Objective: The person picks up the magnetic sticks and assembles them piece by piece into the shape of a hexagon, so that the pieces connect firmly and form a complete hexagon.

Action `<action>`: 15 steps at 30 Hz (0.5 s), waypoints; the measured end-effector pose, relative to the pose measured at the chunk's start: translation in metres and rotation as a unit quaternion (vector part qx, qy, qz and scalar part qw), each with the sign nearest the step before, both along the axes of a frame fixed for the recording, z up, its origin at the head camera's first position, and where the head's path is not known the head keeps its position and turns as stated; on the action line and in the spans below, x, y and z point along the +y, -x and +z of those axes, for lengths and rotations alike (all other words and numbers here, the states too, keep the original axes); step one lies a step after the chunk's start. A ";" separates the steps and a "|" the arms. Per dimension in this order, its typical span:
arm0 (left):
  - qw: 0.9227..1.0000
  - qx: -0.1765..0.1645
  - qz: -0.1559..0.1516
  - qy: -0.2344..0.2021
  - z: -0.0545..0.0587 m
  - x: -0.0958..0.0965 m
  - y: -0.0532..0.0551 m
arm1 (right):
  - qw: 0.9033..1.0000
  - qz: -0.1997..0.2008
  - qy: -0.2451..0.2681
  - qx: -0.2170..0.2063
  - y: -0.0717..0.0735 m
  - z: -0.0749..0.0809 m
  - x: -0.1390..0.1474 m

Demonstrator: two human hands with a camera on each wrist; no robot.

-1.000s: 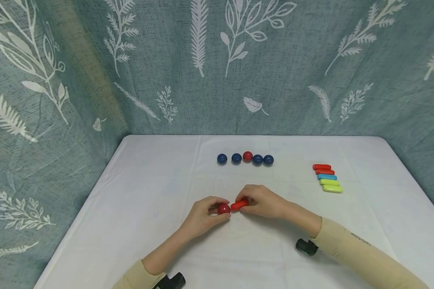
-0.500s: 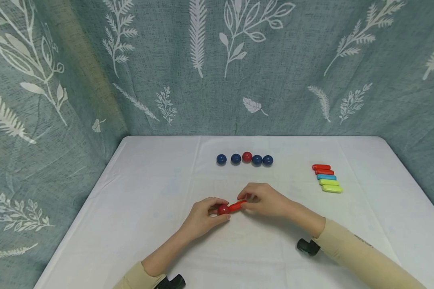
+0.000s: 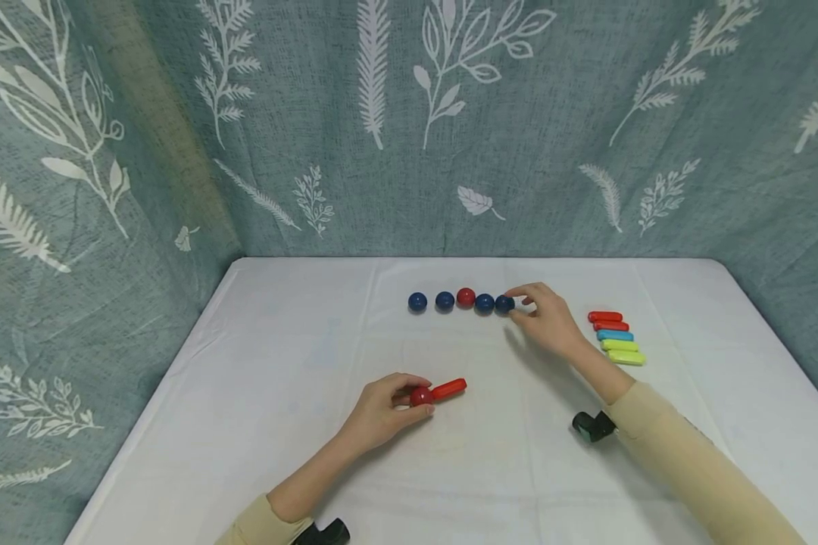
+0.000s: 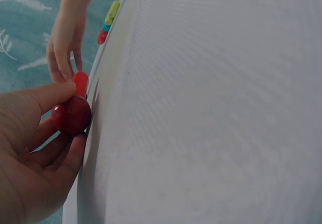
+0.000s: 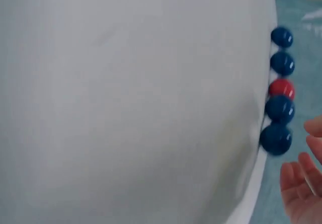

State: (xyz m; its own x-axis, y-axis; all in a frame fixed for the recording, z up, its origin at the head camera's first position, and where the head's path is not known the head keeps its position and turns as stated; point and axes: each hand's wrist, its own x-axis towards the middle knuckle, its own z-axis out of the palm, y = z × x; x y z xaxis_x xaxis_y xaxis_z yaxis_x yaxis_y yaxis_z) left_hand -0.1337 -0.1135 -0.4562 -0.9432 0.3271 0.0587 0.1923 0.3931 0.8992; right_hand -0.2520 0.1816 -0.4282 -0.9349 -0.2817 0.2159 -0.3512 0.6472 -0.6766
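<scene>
My left hand (image 3: 382,412) pinches a shiny red ball (image 3: 421,396) between thumb and fingers, low over the white table. From the ball's right side a short red rod (image 3: 449,390) sticks out, its end meeting the ball. At the back, my right hand (image 3: 547,318) reaches to the rightmost dark blue ball (image 3: 504,304), thumb and fingertips spread right beside it. In the right wrist view a gap shows between those fingers (image 5: 302,176) and the blue ball (image 5: 276,139).
That blue ball ends a row with another red ball (image 3: 466,297) and several blue balls (image 3: 444,301). On the right lie stacked rods: two red, one blue (image 3: 615,335) and two yellow-green (image 3: 625,357). A patterned curtain (image 3: 395,182) hangs behind the white table (image 3: 300,341).
My right hand first set the red rod against the red ball, then let go of it and moved back and right to the blue balls. The left hand has stayed in place.
</scene>
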 end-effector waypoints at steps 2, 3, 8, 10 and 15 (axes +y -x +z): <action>1.000 0.001 0.001 0.000 0.000 0.000 0.000 | 1.000 0.000 -0.007 -0.012 0.007 -0.001 0.004; 1.000 0.001 0.002 0.000 0.000 0.000 0.000 | 1.000 0.003 -0.009 -0.019 0.010 -0.002 0.005; 1.000 0.000 0.003 0.000 0.000 0.000 0.000 | 0.998 0.020 -0.024 -0.063 0.022 -0.005 0.006; 1.000 -0.001 0.003 0.000 0.000 0.000 0.000 | 0.996 0.025 -0.033 -0.076 0.025 -0.006 0.005; 1.000 -0.002 0.004 0.000 0.000 0.000 0.000 | 0.995 0.034 -0.047 -0.078 0.027 -0.005 0.002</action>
State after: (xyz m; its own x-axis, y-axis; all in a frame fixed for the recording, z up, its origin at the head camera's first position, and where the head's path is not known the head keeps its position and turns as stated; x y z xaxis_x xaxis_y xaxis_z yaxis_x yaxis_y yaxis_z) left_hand -0.1334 -0.1134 -0.4560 -0.9459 0.3196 0.0554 0.1861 0.3949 0.8996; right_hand -0.2786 0.1837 -0.4331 -0.9330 -0.3577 0.0389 -0.2916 0.6885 -0.6640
